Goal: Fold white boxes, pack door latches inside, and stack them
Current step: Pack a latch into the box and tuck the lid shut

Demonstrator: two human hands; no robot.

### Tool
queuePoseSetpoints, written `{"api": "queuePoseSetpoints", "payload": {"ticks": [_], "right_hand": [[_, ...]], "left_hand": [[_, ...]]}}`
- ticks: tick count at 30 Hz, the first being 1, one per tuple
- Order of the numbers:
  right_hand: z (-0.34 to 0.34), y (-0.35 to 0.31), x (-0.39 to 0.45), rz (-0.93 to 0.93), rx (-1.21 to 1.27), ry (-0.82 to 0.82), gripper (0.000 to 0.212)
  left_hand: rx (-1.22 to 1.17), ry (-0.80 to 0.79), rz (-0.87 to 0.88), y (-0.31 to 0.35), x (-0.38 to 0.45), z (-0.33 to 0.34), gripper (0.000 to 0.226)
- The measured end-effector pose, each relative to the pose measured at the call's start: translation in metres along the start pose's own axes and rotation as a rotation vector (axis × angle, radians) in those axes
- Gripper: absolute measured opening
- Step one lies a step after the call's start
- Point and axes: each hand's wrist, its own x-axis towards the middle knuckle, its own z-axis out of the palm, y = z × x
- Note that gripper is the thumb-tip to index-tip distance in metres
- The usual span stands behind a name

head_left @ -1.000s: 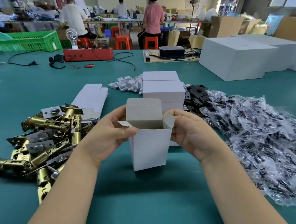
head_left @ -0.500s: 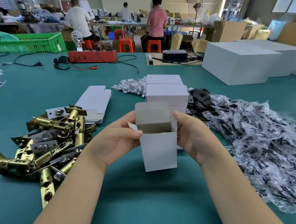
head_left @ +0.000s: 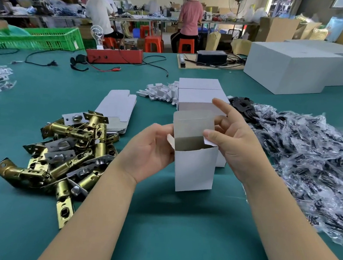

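Observation:
A small white box [head_left: 194, 168] stands upright above the green table, its top lid raised and both side flaps sticking out. My left hand [head_left: 150, 152] grips its left side. My right hand [head_left: 229, 140] pinches the right side flap with the thumb, index finger lifted. A pile of brass door latches [head_left: 67, 153] lies to the left. Flat white box blanks [head_left: 117, 107] lie behind the pile. Closed white boxes [head_left: 199, 95] are stacked just behind the held box.
Black parts in clear plastic bags [head_left: 306, 163] spread over the right side. Small white pieces [head_left: 159, 91] lie by the stack. Large white cartons [head_left: 293, 65], a red device [head_left: 115, 56] with cables and a green crate [head_left: 37, 38] stand farther back. People sit at distant benches.
The box's lid has come upright again. My right hand shifted up to the right flap and its index finger lifted. The view moved slightly closer.

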Motion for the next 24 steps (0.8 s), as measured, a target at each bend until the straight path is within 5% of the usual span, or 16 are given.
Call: {"api": "queuePoseSetpoints", "payload": {"ticks": [9,16,20,24], "right_hand": [[0.000,0.000,0.000,-0.099,-0.145,0.051,0.054],[-0.009,-0.003,0.002,-0.088,-0.040,-0.043,0.057],[-0.017,-0.009,-0.005,-0.103,-0.140,-0.177,0.040],[-0.022,-0.012,-0.008,-0.042,-0.210,-0.247,0.030]], "left_hand": [[0.359,0.396,0.336,-0.010,0.006,0.020,0.026],[0.306,0.296,0.298,-0.015,0.003,0.028,0.026],[0.526,0.199,0.342,-0.001,-0.007,0.018,0.011],[0.668,0.230,0.317,0.004,-0.008,0.011,0.020]]}}
